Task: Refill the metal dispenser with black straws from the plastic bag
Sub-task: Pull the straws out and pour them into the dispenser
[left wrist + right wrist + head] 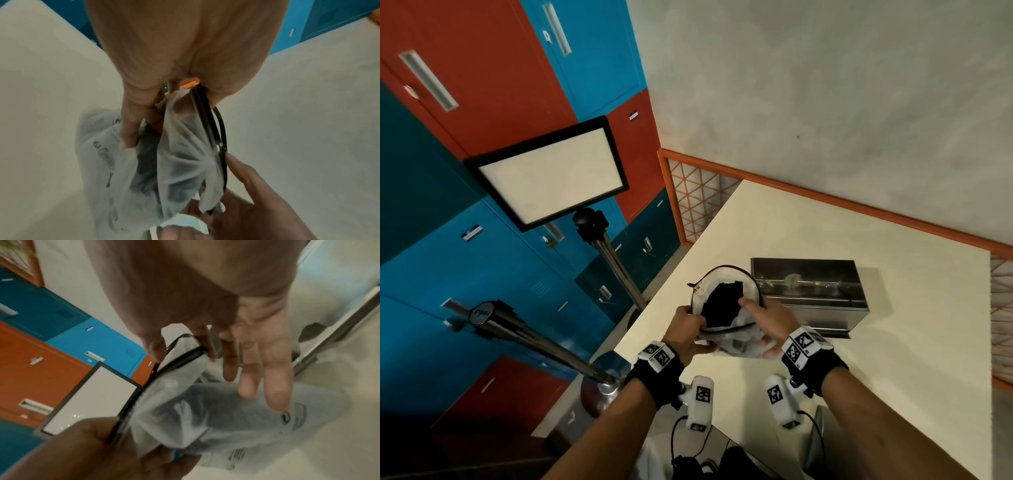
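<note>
Straws point(722, 303) show as a dark bundle inside the plastic bag point(726, 308), whose black-rimmed mouth is pulled wide just in front of the metal dispenser point(810, 296) on the white tabletop point(893, 342). On the side of the bag away from the dispenser, the left hand point(686, 334) has its grip closed on the near rim, thumb and fingers pinching the film and the dark edge band together. On the dispenser side, the right hand point(768, 325) pinches the far rim between thumb and index finger, while its other fingers hang loosely straight against the outside of the bag. The bag appears to be held just above the tabletop rather than resting flat on it, though the head view does not settle this. The step in hand looks like spreading the mouth so the bundle can be reached. To do it well, the left hand should probably keep the rim taut and the bag upright, so the straws do not slide to the bottom or spill; the right hand could then let go of the rim and reach in for the bundle near its middle, gathering the straws together. The dispenser's top looks shut, with a handle along it, so it would likely need opening before any straws go in.
</note>
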`<action>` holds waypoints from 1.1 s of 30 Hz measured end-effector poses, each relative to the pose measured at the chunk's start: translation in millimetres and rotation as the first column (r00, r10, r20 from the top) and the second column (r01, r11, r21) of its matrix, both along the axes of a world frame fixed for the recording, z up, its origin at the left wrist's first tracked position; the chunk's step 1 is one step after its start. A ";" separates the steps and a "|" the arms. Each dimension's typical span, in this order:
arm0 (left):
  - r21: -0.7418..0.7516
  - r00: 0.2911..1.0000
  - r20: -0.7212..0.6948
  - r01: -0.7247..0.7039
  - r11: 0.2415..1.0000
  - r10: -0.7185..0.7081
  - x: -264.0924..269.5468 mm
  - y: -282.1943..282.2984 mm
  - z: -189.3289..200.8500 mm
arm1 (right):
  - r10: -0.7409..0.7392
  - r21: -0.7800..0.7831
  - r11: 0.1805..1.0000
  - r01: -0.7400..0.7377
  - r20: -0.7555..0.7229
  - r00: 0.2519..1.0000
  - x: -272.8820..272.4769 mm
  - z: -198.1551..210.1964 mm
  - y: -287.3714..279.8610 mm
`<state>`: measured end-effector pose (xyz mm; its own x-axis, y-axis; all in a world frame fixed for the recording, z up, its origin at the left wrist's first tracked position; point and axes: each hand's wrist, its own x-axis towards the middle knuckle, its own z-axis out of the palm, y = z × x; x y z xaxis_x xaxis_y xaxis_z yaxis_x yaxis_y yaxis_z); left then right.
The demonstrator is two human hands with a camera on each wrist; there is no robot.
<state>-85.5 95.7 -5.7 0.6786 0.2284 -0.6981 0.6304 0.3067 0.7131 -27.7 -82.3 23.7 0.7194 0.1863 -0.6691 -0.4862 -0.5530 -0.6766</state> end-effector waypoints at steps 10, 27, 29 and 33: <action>-0.083 0.968 0.038 -0.245 0.966 0.249 -2.9 -18.6 -12.5 | -0.357 0.427 0.782 0.454 -0.289 0.888 -15.4 -16.3 0.8; -0.041 0.999 -0.027 -0.024 0.999 0.023 -9.7 -24.2 -22.4 | -0.299 0.179 0.905 0.386 -0.378 0.876 -22.4 -14.0 -8.9; -0.050 0.996 0.010 -0.088 0.995 0.089 -8.1 -27.2 -24.6 | -0.277 0.187 0.912 0.364 -0.374 0.885 -20.8 -13.5 -2.3; -0.100 0.980 0.069 -0.182 0.978 0.189 -7.0 -29.4 -21.6 | -0.318 0.289 0.867 0.406 -0.307 0.897 -20.3 -24.2 3.7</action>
<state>-92.5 66.3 -27.3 0.6838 0.2923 -0.6686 0.5000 0.4797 0.7211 -48.0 -78.7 -0.5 0.6047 0.1900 -0.7735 -0.7783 -0.0650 -0.6245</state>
